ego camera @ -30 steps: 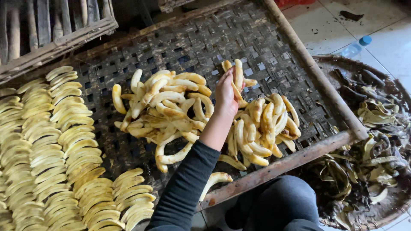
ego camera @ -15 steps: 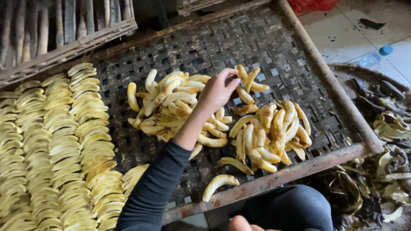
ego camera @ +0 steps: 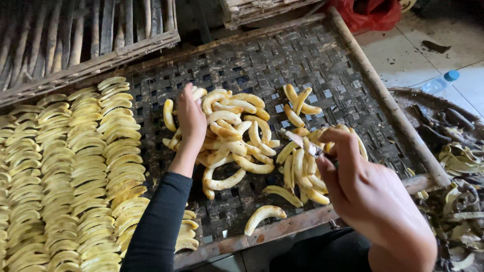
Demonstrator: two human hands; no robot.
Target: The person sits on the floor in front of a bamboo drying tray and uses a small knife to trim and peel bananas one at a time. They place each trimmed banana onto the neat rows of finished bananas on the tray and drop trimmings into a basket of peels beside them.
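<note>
Dozens of sliced banana pieces (ego camera: pixel 75 171) lie in rows beyond the left hand (ego camera: pixel 190 121), whose fingers press together on the peeled banana pile (ego camera: pixel 229 136). Rightward, the right hand (ego camera: pixel 363 186) pinches a small knife (ego camera: pixel 307 146) just above more fruit — a slip there might nick skin, I'd guess.

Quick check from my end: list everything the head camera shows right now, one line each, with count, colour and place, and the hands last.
Peeled bananas, loose: too many to count, pale yellow, two heaps mid-tray.
Sliced bananas, laid out: many, yellow, neat rows on the left.
Woven drying tray: one, dark, wood-framed, under all the fruit.
Slatted rack: one, grey-brown, top left.
Basket of peels: one, dark, peels green-brown, right edge.
Plastic bottle: one, clear with blue cap, on the floor at right.
Red bag: one, top.
Small knife: one, greyish blade, in the right hand.
Left hand: black sleeve, on the larger heap.
Right hand: bare, above the smaller heap.
</note>
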